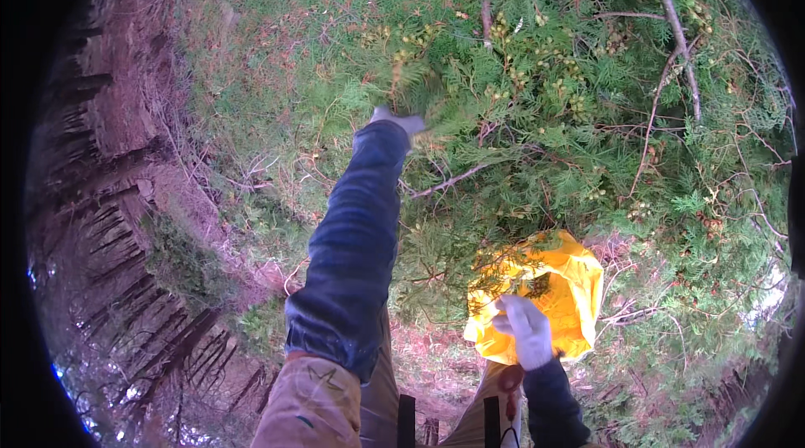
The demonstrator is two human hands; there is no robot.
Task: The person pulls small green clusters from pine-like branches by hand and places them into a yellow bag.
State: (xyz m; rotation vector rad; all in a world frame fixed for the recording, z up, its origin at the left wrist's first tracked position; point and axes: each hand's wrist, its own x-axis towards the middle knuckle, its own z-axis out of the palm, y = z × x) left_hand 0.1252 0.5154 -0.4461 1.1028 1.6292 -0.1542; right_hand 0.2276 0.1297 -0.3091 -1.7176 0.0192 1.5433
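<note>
My left hand (397, 120), in a pale glove, reaches far forward into green conifer foliage (360, 54). Motion smears it, and leaves hide its fingers, so what it holds does not show. On the right, my gloved right hand (528, 331) is over the near side of an open yellow bag (575, 280). Its fingers are bent together at the bag's mouth; anything between them is too small to make out. Dark green bits (534, 284) show in the bag's opening, and sprigs overlap its left rim. Clusters of small green cones (579, 104) hang on the branches ahead.
A bare grey branch (673, 20) slants down at the upper right. Thin twigs (453, 181) cross the foliage between the left hand and the bag. Reddish-brown ground (134, 54) and dark tree trunks (189, 343) lie at the left. My legs (381, 389) stand below.
</note>
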